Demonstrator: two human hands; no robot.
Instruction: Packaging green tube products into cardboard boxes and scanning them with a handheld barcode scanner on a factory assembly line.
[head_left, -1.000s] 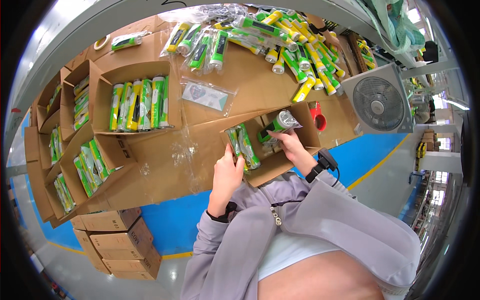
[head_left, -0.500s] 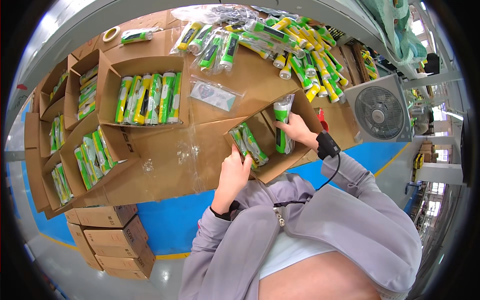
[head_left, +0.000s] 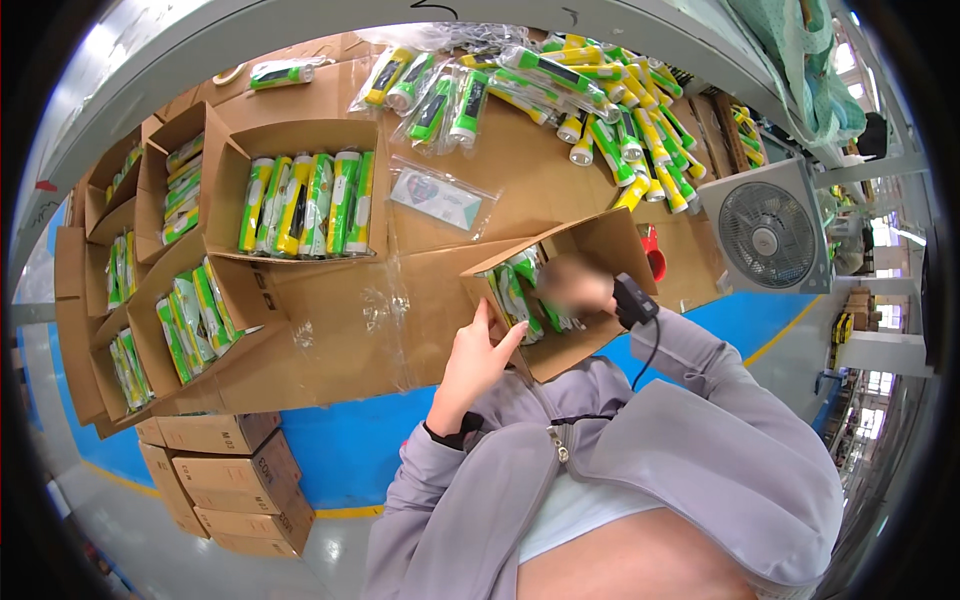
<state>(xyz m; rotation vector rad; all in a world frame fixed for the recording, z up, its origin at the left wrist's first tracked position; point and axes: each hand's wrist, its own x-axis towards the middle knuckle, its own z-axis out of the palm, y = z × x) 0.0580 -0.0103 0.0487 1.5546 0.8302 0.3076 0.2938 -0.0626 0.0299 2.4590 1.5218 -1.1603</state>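
A small open cardboard box (head_left: 594, 341) stands tilted at the table's front edge, close to my body. Bagged green-and-white flashlights (head_left: 514, 300) lie in its left part. My left hand (head_left: 474, 362) holds the box's left side, with thumb and forefinger spread about the wall. Inside the box, my right hand (head_left: 576, 284) is over the flashlights and smeared by blur, so its fingers cannot be made out. Part of another bagged flashlight shows below it, mostly hidden by the hand.
Open boxes of bagged flashlights (head_left: 307, 205) stand at the left. A heap of green and yellow flashlights (head_left: 640, 120) lies at the back right. A flat bagged card (head_left: 437, 196), a red object (head_left: 653, 252) and a fan (head_left: 767, 225) are nearby. Closed cartons (head_left: 235, 480) stand below.
My right hand has moved down and left into the box, taking the bagged flashlight lower. My left hand stays at the box's left side. The whole view has shifted slightly.
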